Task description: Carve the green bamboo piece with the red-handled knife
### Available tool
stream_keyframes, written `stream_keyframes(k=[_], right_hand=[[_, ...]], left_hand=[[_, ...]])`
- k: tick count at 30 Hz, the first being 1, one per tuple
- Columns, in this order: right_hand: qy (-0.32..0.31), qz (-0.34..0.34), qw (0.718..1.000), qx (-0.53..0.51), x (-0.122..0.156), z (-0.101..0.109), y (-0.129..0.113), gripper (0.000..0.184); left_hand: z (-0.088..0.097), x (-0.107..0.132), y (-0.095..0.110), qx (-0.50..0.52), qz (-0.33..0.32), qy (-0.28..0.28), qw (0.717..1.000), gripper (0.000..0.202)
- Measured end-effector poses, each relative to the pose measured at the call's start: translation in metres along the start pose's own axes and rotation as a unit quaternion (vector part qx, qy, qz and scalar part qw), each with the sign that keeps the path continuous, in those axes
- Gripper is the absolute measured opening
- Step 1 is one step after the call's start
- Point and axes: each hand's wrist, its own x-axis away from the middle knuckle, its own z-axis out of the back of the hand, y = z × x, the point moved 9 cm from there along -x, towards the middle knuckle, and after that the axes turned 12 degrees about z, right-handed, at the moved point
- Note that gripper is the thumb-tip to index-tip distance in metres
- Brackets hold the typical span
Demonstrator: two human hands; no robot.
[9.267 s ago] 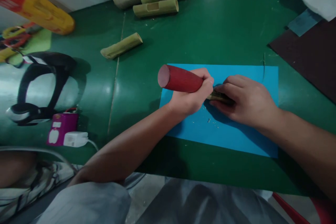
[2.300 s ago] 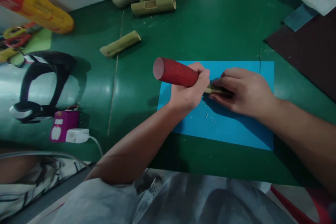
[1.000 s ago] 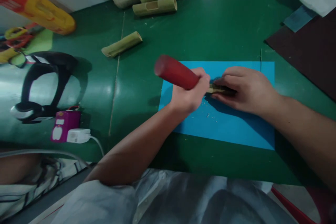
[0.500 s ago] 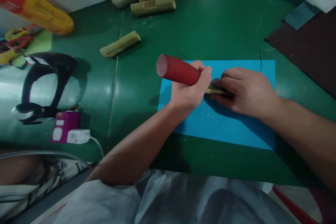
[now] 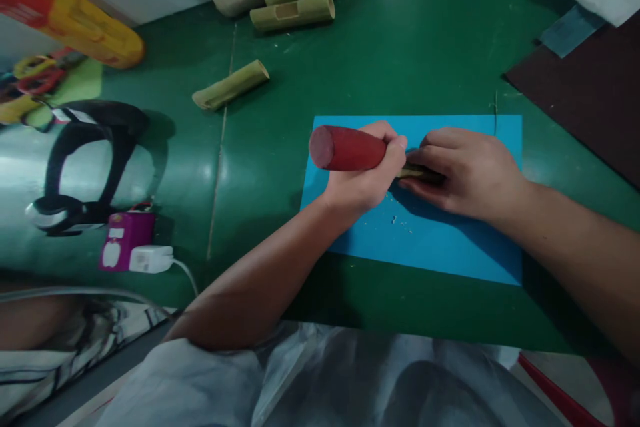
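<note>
My left hand (image 5: 367, 173) is closed around a tool by its thick, round red handle (image 5: 350, 148). The handle's butt end points to the left and up toward me, while the working end is hidden behind my fingers. A narrow piece of bamboo (image 5: 413, 172) is gripped by my right hand (image 5: 465, 170), whose fingers cover most of it. Its visible end meets the fingers of my left hand. Both hands are over a blue sheet (image 5: 440, 247), where small pale shavings (image 5: 395, 220) lie scattered just below the bamboo.
A cut bamboo tube (image 5: 231, 85) lies to the left on the green table. Several notched bamboo tubes (image 5: 293, 13) are at the back. Further left are a black strap (image 5: 53, 160), a purple box (image 5: 127, 240) and scissors (image 5: 43, 80). A dark sheet (image 5: 585, 80) is at the right.
The red handle has swung lower and slightly right, with its butt end now turned more toward me. My left hand has shifted a little right; the right hand stays nearly still on the bamboo.
</note>
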Motion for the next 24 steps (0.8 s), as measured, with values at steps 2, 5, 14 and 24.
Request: stream_keyframes(k=[2,5,14,24], right_hand=[[-0.008,-0.009,1.0,-0.018,-0.001,-0.001,0.002,0.028],[-0.015,-0.019,1.0,-0.018,-0.002,-0.002,0.004,0.03],[-0.012,-0.011,0.999,0.031,-0.001,0.0,0.0,0.033],[0.001,-0.01,1.0,0.03,-0.001,0.0,0.0,0.032]], left_hand=[[0.002,0.002,0.0,0.017,-0.001,-0.002,1.0,0.039],[0.005,0.003,-0.004,0.033,0.02,0.009,0.999,0.042],[0.008,-0.001,-0.004,0.084,-0.016,0.064,0.994,0.04],[0.009,-0.002,0.001,0.013,-0.045,0.049,0.998,0.039]])
